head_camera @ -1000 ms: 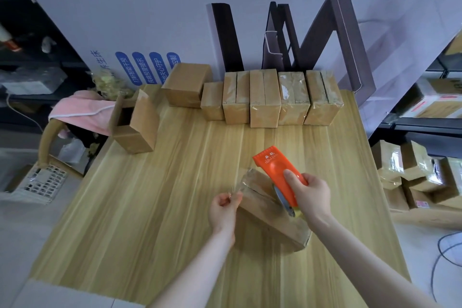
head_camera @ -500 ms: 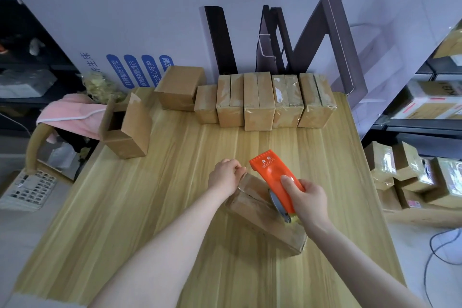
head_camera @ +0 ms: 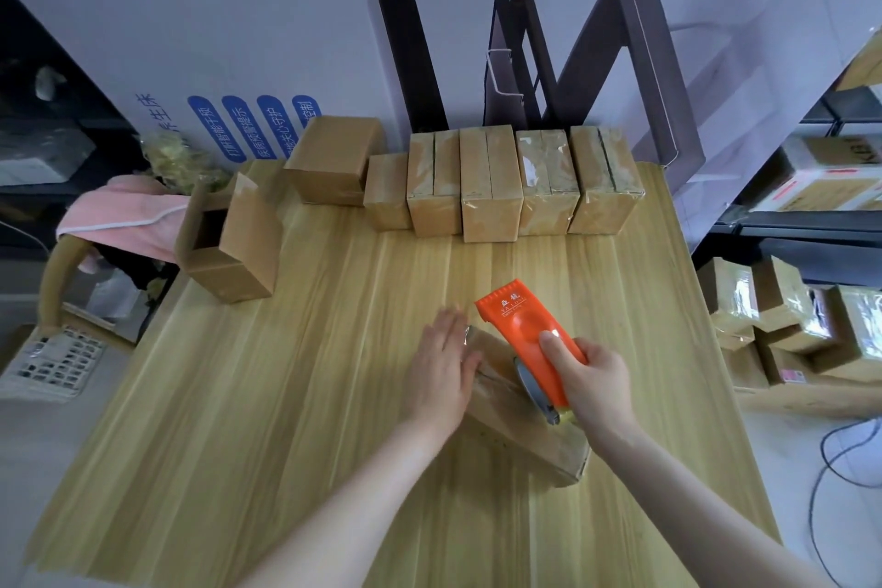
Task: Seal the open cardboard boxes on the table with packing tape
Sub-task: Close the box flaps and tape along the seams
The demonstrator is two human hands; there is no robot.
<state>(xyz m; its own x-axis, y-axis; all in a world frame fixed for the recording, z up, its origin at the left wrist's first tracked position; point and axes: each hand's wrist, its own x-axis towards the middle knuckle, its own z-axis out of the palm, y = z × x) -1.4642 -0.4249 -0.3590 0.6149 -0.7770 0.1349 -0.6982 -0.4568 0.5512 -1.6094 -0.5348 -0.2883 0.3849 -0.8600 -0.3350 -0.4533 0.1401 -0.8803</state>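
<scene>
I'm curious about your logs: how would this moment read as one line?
step: taping box | left hand: flat on box | right hand: grips tape dispenser

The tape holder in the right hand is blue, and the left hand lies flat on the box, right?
No. The head view shows the tape holder in the right hand is orange, not blue. The left hand does lie flat on the box.

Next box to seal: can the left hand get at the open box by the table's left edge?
Probably yes: the left hand rests flat on the near box, holding nothing, and only tabletop lies between it and the open box.
</scene>
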